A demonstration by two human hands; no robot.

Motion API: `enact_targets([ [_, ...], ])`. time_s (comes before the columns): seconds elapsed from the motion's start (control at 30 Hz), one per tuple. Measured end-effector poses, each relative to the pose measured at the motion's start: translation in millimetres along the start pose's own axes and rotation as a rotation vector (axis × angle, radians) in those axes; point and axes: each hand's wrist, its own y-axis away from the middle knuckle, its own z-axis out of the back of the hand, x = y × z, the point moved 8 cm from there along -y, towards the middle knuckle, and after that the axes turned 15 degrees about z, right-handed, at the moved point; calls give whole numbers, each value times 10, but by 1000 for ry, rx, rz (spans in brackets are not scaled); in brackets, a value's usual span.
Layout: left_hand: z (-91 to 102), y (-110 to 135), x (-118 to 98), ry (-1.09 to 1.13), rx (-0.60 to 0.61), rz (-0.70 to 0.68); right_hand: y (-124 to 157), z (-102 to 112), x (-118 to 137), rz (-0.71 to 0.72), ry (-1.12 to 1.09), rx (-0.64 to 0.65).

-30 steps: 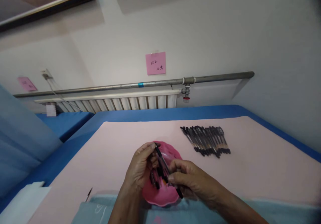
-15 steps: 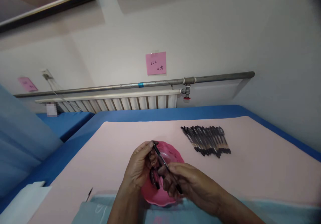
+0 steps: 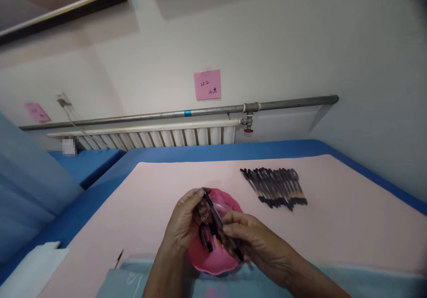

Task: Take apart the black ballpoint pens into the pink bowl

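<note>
Pen point(image 3: 212, 207) sits in both your hands, slanting from upper left down to lower right, just above the dish point(image 3: 233, 201). Your left hand point(image 3: 185, 221) pinches its upper end between thumb and fingertips. Your right hand point(image 3: 255, 240) is closed around its lower half, fingers curled over the barrel, and the dark tip pokes out below them near the dish's near rim. Both grips are clenched on the pen, and your hands nearly meet over the dish.

The dish is pink with a wavy rim and rests on the mat point(image 3: 333, 231) close to your edge of the table. Inside it, between your hands, lie a few short dark parts point(image 3: 207, 240) and a small orange spot; what they are is too small to tell.

To the right and farther from you, well apart from the dish, a row of pens point(image 3: 273, 187) lies side by side on the mat, all slanted alike. The mat is pale pink and lies on a blue cover point(image 3: 200, 152). A light blue cloth point(image 3: 133, 280) runs along the near edge under your wrists, and a small dark sliver point(image 3: 119, 258) lies on the mat at its left.

On the wall beyond, a pink note point(image 3: 207, 84) hangs above a grey pipe point(image 3: 200, 110) and a white radiator point(image 3: 160, 135).
</note>
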Motion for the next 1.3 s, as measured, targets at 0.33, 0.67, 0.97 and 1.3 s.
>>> enact_targets([
  [0.33, -22, 18, -4, -42, -10, -24, 0, 1, -23, -16, 72, 21],
  [0.67, -18, 20, -1, -61, -59, -46, -30, 137, 46, 91, 425, -105],
  [0.97, 295, 76, -286, -137, -291, -198, -1, 158, 118, 133, 664, -125],
  [1.3, 223, 38, -150, -531, -314, -95, -33, 235, 37, 85, 563, -130],
])
